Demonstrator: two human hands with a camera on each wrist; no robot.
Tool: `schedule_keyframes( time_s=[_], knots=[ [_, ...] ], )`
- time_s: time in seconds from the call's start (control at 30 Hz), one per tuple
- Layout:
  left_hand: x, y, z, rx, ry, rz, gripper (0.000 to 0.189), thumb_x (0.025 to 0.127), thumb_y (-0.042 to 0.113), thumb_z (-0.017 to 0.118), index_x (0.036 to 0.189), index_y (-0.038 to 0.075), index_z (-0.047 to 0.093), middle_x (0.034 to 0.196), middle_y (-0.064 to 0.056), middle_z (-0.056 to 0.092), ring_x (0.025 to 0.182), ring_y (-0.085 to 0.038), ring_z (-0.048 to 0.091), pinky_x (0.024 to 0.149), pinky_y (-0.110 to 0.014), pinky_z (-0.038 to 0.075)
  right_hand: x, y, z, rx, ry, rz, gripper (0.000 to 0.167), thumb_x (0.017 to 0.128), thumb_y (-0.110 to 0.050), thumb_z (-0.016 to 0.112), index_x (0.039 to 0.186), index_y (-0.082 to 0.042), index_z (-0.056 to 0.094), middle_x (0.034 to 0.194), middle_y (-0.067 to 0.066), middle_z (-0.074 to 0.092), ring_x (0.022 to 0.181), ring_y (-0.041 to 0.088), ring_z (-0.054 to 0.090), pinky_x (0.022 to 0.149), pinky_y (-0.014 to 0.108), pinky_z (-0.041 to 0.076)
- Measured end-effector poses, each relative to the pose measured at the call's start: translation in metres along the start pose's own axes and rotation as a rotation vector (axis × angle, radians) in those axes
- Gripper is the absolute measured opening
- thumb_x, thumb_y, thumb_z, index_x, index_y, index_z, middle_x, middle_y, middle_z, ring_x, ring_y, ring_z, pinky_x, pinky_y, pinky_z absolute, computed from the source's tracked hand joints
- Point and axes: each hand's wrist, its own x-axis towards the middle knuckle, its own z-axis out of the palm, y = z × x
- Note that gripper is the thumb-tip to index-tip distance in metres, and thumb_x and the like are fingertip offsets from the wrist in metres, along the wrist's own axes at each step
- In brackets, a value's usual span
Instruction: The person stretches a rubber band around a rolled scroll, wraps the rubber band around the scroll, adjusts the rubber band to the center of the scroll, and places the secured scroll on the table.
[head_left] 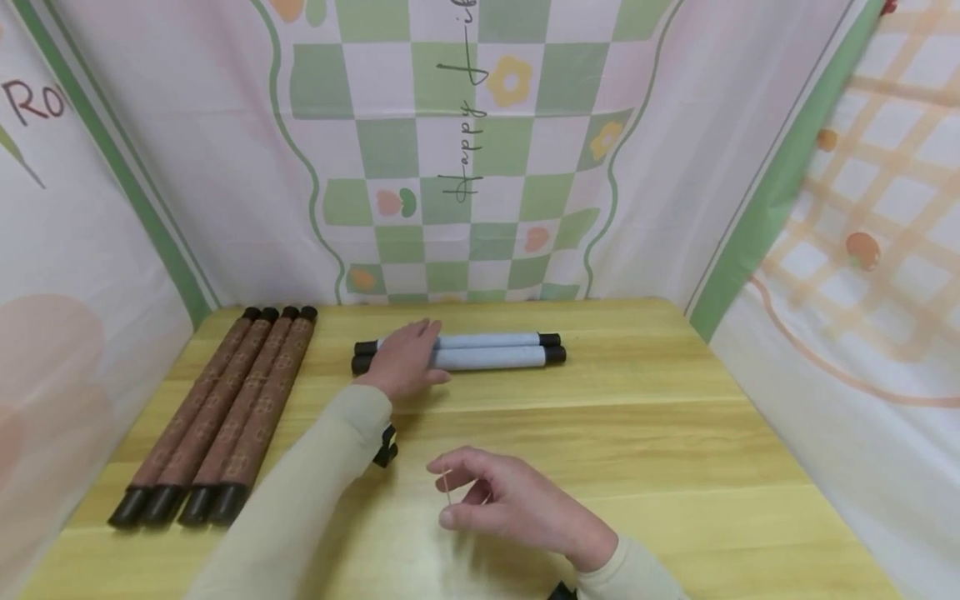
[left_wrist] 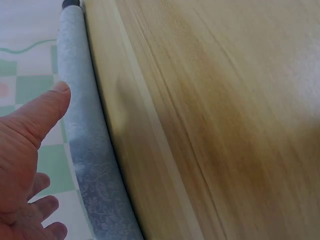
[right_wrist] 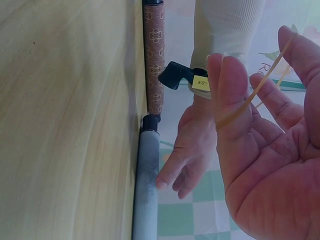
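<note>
Two pale blue rolled scrolls with black end knobs lie side by side near the back of the table. My left hand is over their left part with its fingers extended; whether the palm touches them is hidden in the head view. In the left wrist view the thumb lies straight beside a blue roll. Closer to the front, my right hand is raised with bent fingers. It holds a thin tan rubber band, stretched between the thumb and fingers.
Several brown patterned scrolls with black knobs lie in a row along the table's left side. The wooden table ends at a fabric backdrop, and more fabric hangs on both sides.
</note>
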Motion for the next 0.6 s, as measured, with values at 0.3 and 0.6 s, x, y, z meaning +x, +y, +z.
schedule_keyframes(
  time_s=[0.3,0.6],
  knots=[
    [0.005,-0.004,0.009,0.069,-0.021,0.000,0.087,0.098,0.046,0.071,0.163,0.006,0.029,0.166,-0.022,0.035,0.151,-0.041,0.037,0.125,-0.051,0.030,0.000,0.001,-0.001,-0.009,-0.011,-0.005,0.041,0.096,-0.035,0.075,0.136,-0.031,0.063,0.122,0.000,0.072,0.091,0.008,0.071,0.086,0.026,0.057],
    [0.003,-0.005,0.012,0.116,-0.019,-0.006,0.075,0.100,0.040,0.069,0.160,0.007,0.038,0.160,-0.021,0.044,0.147,-0.039,0.043,0.123,-0.052,0.033,-0.001,0.001,-0.001,0.006,-0.012,0.014,0.041,0.096,-0.034,0.076,0.135,-0.032,0.063,0.123,0.001,0.072,0.090,0.007,0.071,0.086,0.026,0.057]
  ],
)
